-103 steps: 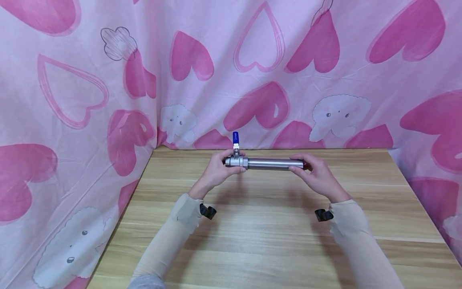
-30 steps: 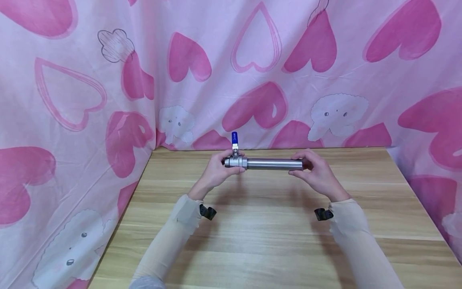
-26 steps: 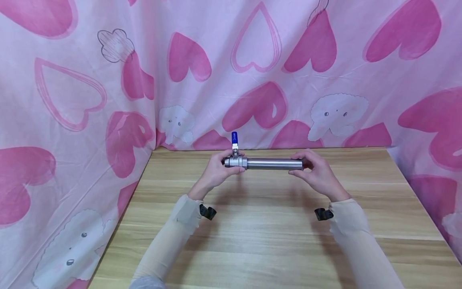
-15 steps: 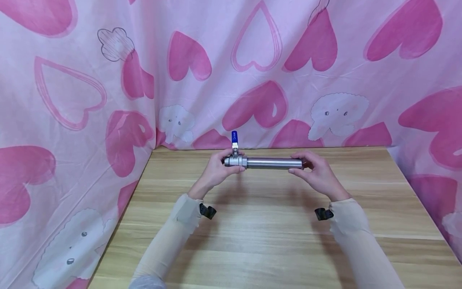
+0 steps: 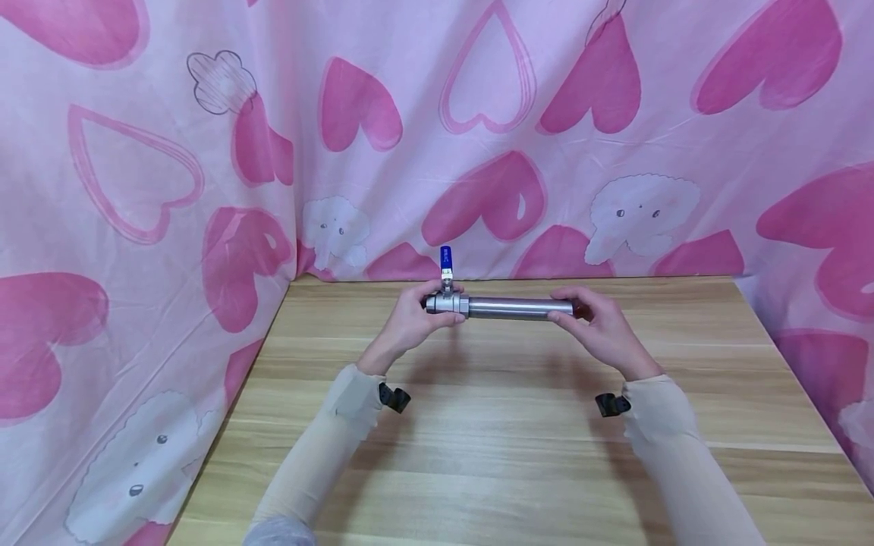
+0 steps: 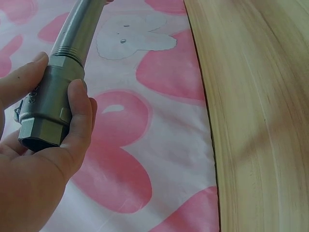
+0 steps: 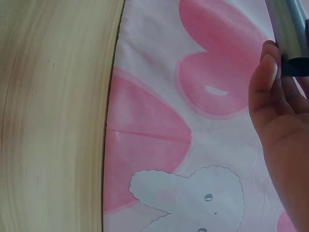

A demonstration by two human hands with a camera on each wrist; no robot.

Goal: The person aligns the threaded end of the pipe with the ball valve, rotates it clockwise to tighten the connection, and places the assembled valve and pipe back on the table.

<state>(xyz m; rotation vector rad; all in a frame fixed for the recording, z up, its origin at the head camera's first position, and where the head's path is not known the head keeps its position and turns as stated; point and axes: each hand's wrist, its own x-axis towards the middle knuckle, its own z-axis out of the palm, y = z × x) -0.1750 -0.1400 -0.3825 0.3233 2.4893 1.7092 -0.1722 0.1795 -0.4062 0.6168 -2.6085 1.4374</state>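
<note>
A steel ball valve [image 5: 447, 304] with a blue lever handle [image 5: 446, 259] is joined to a plain metal pipe [image 5: 519, 307]. The two lie level in one line, held up over the table. My left hand [image 5: 407, 322] grips the valve body, thumb on the near side; the lever points up and away. In the left wrist view, threads [image 6: 70, 50] show where the pipe meets the valve. At the pipe's other end, my right hand [image 5: 601, 330] holds it between thumb and fingers. The right wrist view shows the pipe's end [image 7: 294, 60] near the fingertips; some fingers are hidden behind it.
Below the hands lies a wood-grain table [image 5: 492, 455]. A pink curtain [image 5: 423, 174] with hearts hangs behind it and on both sides. Both wrists carry small black camera mounts, a left one [image 5: 394, 398] and a right one [image 5: 612, 405].
Both hands keep their places on the valve and pipe. The right fingers and thumb shift slightly on the pipe's end. The head view drifts a little.
</note>
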